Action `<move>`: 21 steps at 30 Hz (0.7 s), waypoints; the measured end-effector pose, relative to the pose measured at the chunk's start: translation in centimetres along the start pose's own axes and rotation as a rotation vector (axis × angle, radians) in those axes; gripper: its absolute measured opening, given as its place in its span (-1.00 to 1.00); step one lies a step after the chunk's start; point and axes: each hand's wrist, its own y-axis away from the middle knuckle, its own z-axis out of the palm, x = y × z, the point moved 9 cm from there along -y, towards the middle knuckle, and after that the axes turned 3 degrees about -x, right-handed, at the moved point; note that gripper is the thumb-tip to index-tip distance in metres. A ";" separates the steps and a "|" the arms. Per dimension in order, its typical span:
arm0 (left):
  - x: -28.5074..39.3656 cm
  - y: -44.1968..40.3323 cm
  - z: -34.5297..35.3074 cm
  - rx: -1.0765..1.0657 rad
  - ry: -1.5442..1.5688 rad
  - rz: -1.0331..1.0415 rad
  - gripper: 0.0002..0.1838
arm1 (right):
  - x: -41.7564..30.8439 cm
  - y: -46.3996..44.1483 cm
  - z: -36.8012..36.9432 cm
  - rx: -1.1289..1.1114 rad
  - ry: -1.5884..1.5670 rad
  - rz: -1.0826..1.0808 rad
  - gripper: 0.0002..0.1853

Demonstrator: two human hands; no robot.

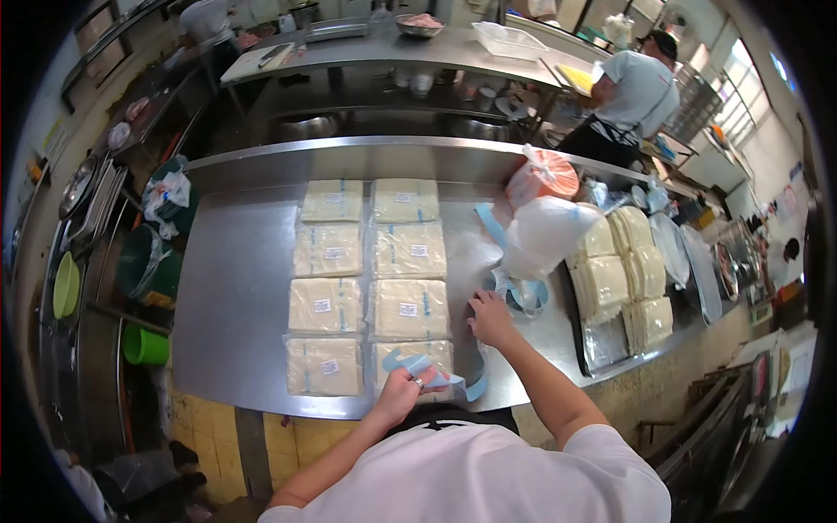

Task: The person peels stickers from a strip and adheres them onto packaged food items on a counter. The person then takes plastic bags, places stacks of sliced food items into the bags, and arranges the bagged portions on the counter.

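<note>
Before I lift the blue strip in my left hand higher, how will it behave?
The strip is probably floppy, since it curls beyond your left hand. It looks thin, so likely light. Its loose bends may twist or catch.

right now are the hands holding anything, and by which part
Left hand: blue strip, held partway along its length. Right hand: cannot tell whether it holds anything.

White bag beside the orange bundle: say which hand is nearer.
Right hand: on the white bag's near side, slightly left. Left hand: farther back, holding a blue strip.
</note>
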 end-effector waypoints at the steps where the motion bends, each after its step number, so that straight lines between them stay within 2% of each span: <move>1: -0.3 -0.6 0.7 -0.042 -0.070 0.018 -0.72 | 0.6 1.4 -0.5 0.047 0.062 -0.006 -0.54; 2: -0.8 -1.6 1.1 -0.082 -0.140 0.039 -0.73 | 1.2 2.6 -1.0 0.094 0.123 -0.015 -0.56; 5: 0.5 -3.3 4.0 -0.126 -0.348 0.064 -0.74 | 2.9 5.8 -2.8 0.165 0.040 -0.004 -0.63; 6: 1.0 -3.9 5.1 -0.129 -0.418 0.068 -0.74 | 3.4 6.8 -3.8 0.187 -0.059 0.026 -0.66; 7: 0.8 -5.0 5.9 -0.110 -0.361 0.103 -0.73 | 3.7 7.8 -5.0 0.209 -0.159 0.054 -0.69; 11: 1.6 -10.0 10.8 -0.203 -0.800 0.148 -0.74 | 6.6 11.1 -7.9 0.395 -0.367 0.179 -0.77; 14: 2.8 -15.7 14.0 -0.155 -0.850 0.258 -0.77 | 9.1 13.1 -9.5 0.465 -0.467 0.260 -0.77; 16: 3.5 -20.7 13.7 -0.041 -0.728 0.233 -0.75 | 10.6 14.4 -10.5 0.501 -0.477 0.254 -0.79; 17: 3.5 -22.4 13.1 0.019 -0.668 0.218 -0.73 | 11.2 15.1 -10.9 0.518 -0.486 0.250 -0.80; 20: 3.4 -24.4 10.9 0.139 -0.592 0.165 -0.46 | 13.6 17.0 -11.3 0.563 -0.663 0.325 -0.81; 21: 4.0 -23.9 10.3 0.199 -0.780 0.189 -0.39 | 14.4 17.4 -11.7 0.567 -0.695 0.346 -0.83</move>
